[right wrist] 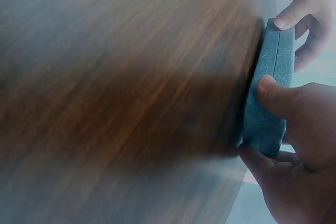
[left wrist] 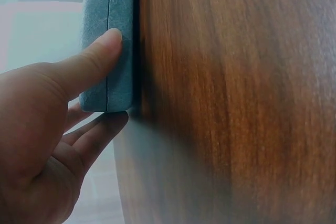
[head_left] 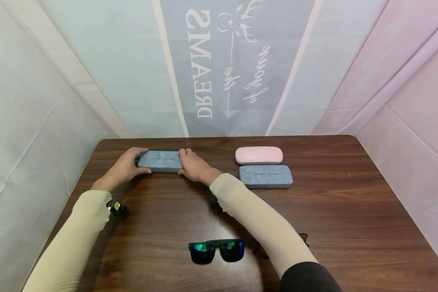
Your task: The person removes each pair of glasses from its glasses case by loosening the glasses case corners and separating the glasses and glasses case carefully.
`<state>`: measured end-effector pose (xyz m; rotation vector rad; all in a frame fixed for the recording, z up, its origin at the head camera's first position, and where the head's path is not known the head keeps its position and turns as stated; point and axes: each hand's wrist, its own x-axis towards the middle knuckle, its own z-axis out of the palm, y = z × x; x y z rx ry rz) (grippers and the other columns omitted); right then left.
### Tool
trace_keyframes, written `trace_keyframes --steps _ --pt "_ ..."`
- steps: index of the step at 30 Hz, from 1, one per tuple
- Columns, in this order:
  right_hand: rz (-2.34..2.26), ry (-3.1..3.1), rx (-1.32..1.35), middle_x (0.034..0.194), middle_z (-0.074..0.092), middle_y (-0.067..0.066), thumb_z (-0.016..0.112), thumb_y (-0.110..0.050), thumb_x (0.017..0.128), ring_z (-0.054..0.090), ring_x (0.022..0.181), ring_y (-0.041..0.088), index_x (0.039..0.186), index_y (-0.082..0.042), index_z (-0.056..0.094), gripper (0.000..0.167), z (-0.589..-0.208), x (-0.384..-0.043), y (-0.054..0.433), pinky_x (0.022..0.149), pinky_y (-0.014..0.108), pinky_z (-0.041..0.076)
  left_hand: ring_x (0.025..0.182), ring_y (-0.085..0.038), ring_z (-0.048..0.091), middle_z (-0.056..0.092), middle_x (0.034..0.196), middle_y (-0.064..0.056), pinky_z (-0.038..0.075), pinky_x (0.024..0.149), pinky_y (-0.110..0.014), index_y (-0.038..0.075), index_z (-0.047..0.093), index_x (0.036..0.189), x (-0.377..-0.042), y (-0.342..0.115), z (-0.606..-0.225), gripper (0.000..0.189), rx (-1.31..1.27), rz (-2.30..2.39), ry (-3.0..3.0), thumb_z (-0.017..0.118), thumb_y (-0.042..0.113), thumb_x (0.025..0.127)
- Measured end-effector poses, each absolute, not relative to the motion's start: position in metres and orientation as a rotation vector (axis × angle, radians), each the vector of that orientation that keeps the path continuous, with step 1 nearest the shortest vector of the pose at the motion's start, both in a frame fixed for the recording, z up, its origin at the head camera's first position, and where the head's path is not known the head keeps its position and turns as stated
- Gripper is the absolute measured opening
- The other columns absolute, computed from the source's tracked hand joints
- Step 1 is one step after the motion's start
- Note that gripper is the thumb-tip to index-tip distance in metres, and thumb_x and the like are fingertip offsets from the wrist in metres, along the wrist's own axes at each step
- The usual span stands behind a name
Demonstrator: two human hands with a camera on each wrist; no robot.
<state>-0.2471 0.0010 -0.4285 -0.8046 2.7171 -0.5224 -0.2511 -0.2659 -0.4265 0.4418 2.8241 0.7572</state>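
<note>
A blue-grey glasses case (head_left: pixel 162 161) lies closed at the back left of the wooden table, its lid seam showing in both wrist views. My left hand (head_left: pixel 125 165) grips its left end, with the thumb on the front side and fingers round the end. At the right end, my right hand (head_left: pixel 196 165) holds the same case between thumb and fingers. In the left wrist view, the left thumb (left wrist: pixel 94 59) presses across the seam of the case (left wrist: pixel 122 3). The right wrist view has both hands on the case (right wrist: pixel 270 66).
Right of the hands lies a second blue-grey case (head_left: pixel 265 177), with a pink glasses case (head_left: pixel 259 155) just behind it. Sunglasses (head_left: pixel 217 250) with mirrored lenses rest near the front. Brown-framed glasses (head_left: pixel 303 238) are partly hidden under my right forearm. A printed curtain (head_left: pixel 138 81) hangs behind the table.
</note>
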Motion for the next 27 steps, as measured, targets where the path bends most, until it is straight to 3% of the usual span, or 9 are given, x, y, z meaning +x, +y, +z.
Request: trace_keyframes --steps 27 --pt "-0.514 2.718 -0.851 0.134 0.047 0.017 0.067 -0.029 0.100 0.054 0.118 0.023 0.137 -0.003 0.037 0.055 -0.412 -0.243 0.022 0.097 0.033 0.047 0.128 -0.048 0.047 0.041 0.146 -0.031 0.042 0.103 -0.060 -0.009 0.041 0.148 -0.236 -0.246 -0.416 0.080 0.485 0.779 2.857 0.084 0.019 0.087"
